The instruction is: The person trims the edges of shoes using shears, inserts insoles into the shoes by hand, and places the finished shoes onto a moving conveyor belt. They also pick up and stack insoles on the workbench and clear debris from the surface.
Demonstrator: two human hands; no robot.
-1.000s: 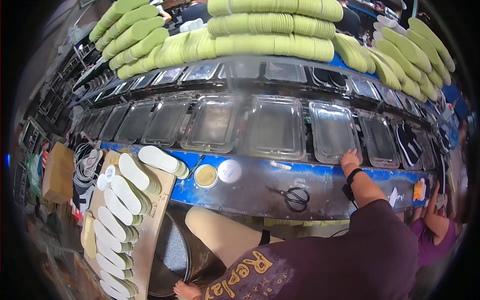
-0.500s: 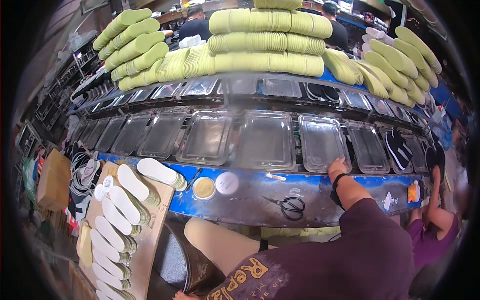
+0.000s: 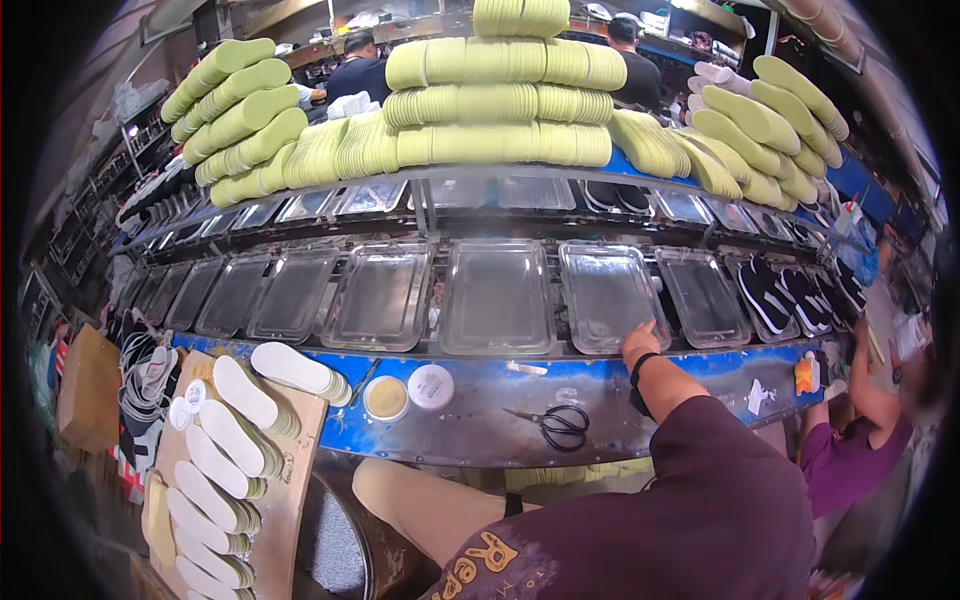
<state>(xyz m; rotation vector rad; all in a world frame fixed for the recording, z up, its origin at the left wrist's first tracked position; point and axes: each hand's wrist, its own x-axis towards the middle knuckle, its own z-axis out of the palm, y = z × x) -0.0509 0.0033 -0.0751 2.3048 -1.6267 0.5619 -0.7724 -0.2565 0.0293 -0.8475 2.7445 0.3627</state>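
My right hand reaches forward over the bench to a clear rectangular tray in the near row. Its fingers are closed over the near right corner of the rim. Inside this tray I see nothing but glare. On the bench short of my right hand lie black-handled scissors, blades pointing left. Further left stand an open round tub of tan paste and a white round lid. My left hand is out of view.
Pale green insoles are piled high behind the trays. White-topped insoles lie in stacks on a board at left. A co-worker in purple reaches toward black shoes at right. An orange bottle stands nearby.
My view has shifted, so the scene sits lower and further left. My left hand has left the lower edge. More black shoes show on the trays by the co-worker. My right hand stays at the tray.
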